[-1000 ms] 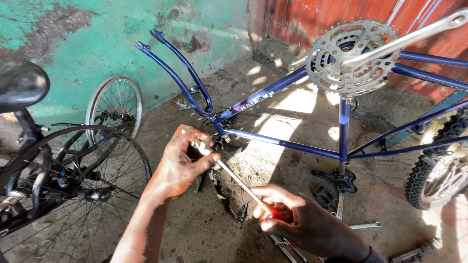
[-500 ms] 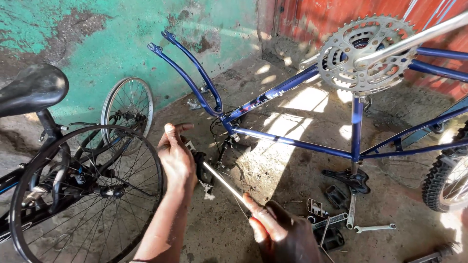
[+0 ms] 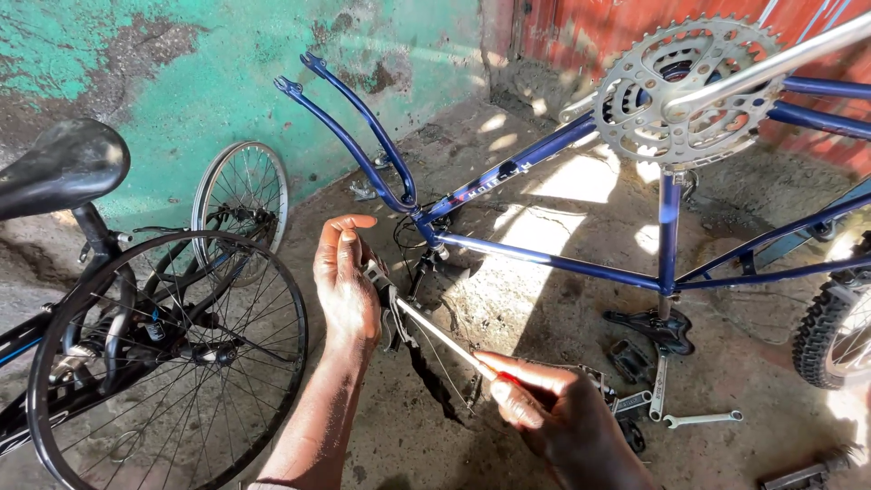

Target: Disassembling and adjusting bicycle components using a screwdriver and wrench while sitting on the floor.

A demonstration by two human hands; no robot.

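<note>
My left hand [image 3: 347,281] grips a small metal brake part [image 3: 388,304], its fingers curled round it. My right hand [image 3: 555,413] holds a red-handled screwdriver [image 3: 451,344] whose shaft runs up-left, tip against that part. Both hands work in front of an upside-down blue bicycle frame [image 3: 544,257], its fork [image 3: 349,136] pointing up at the wall and its chainring [image 3: 685,91] at the upper right.
A black bicycle with saddle [image 3: 59,168] and spoked wheel [image 3: 172,358] stands at left. A loose wheel [image 3: 240,195] leans on the green wall. Spanners [image 3: 699,419], a pedal [image 3: 626,358] and small parts lie on the concrete floor. A knobbly tyre [image 3: 830,327] is at the right edge.
The view has shifted closer and to the left. My left hand has turned upright round the part, and my right hand has risen with the screwdriver still against it.
</note>
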